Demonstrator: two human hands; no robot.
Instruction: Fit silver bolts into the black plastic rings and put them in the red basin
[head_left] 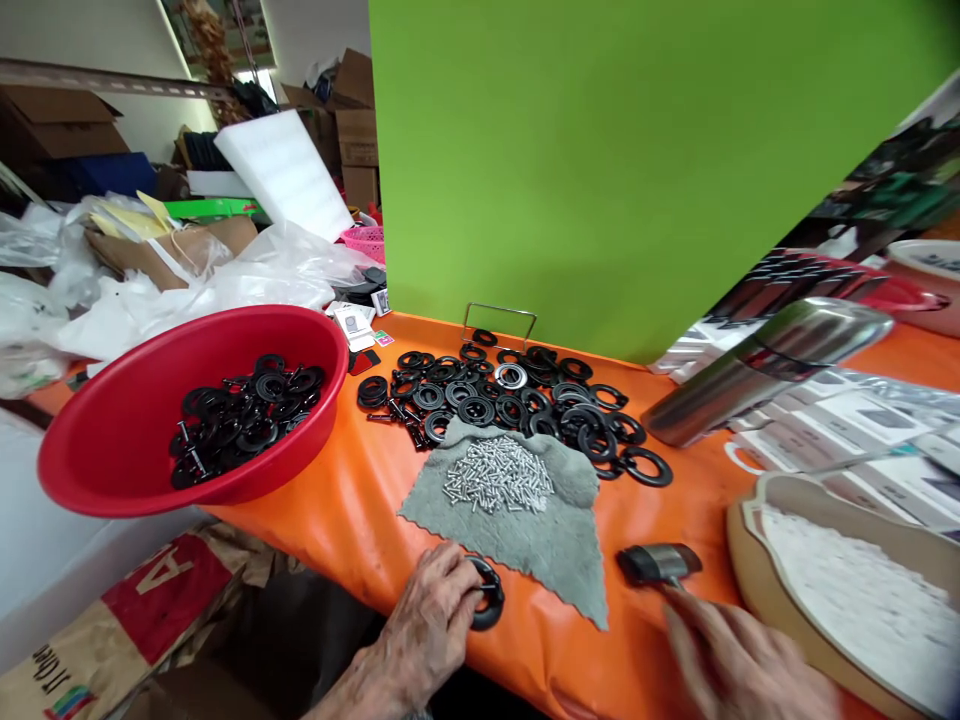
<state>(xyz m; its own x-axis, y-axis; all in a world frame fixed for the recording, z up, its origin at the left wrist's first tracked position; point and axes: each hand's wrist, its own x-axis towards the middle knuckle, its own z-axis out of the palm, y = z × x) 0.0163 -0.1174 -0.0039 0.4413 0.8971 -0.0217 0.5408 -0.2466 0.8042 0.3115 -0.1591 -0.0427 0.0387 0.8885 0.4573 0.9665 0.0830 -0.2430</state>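
Note:
My left hand (439, 610) pinches a black ring-shaped part (491, 600) at the table's front edge. Its fingertips rest over the ring's left side and hide part of it. My right hand (742, 645), blurred by motion, is closed around the handle of a small hammer (660, 563) with a black and silver head. Most of the handle is hidden by the fingers. Between and beyond my hands, a grey-green cloth (547, 565) bears a heap of small silver screws or pins (499, 475). Behind it lies a spread of black rings (476, 410), some with metallic inserts.
At the left stands a red basin (90, 440) with more black parts. A steel thermos (772, 365) lies tilted at the right, beside white boxes (862, 430). A beige bowl (742, 550) of white material stands near my right hand. A green panel (600, 170) rises behind the orange table (345, 540).

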